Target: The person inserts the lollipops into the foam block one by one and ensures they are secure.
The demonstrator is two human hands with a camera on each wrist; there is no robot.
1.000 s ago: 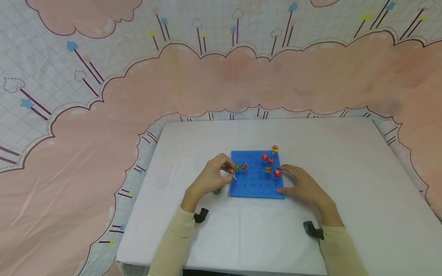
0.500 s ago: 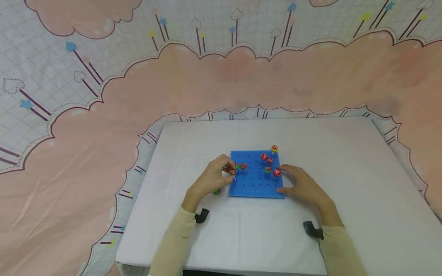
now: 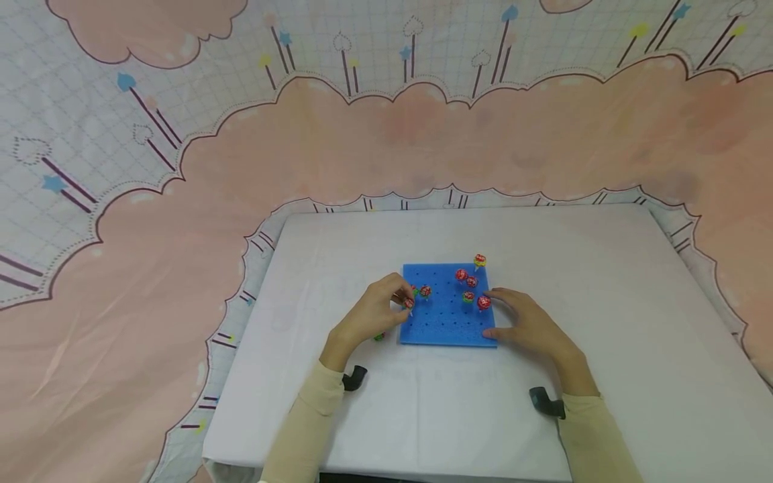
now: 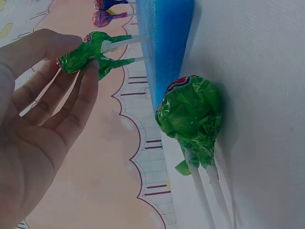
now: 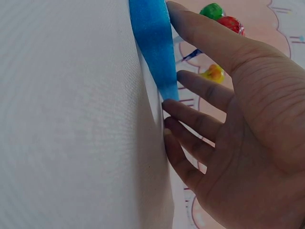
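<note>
A blue foam board (image 3: pixel 447 329) with rows of small holes lies on the white table, and several wrapped lollipops stand in it. My left hand (image 3: pixel 370 310) pinches the head of a green-wrapped lollipop (image 4: pixel 74 58) between thumb and fingers at the board's left side. Its white stick points toward the board, next to another green-wrapped lollipop (image 4: pixel 104 69) standing there. My right hand (image 3: pixel 531 320) rests against the right edge of the board, thumb and fingers spread and fairly straight, holding no lollipop. Just inside that edge stands a red lollipop (image 3: pixel 484 302).
Green-wrapped lollipops (image 4: pixel 190 112) lie on the table left of the board, close to my left wrist, with two white sticks showing. A yellow-wrapped lollipop (image 3: pixel 480 260) stands at the board's far right corner. A patterned cloth (image 3: pixel 423 141) hangs behind the table (image 3: pixel 604 268).
My left hand has shifted slightly right and toward me with the pinched lollipop, now overlapping the standing green one more. My right hand stays at the board's edge.
</note>
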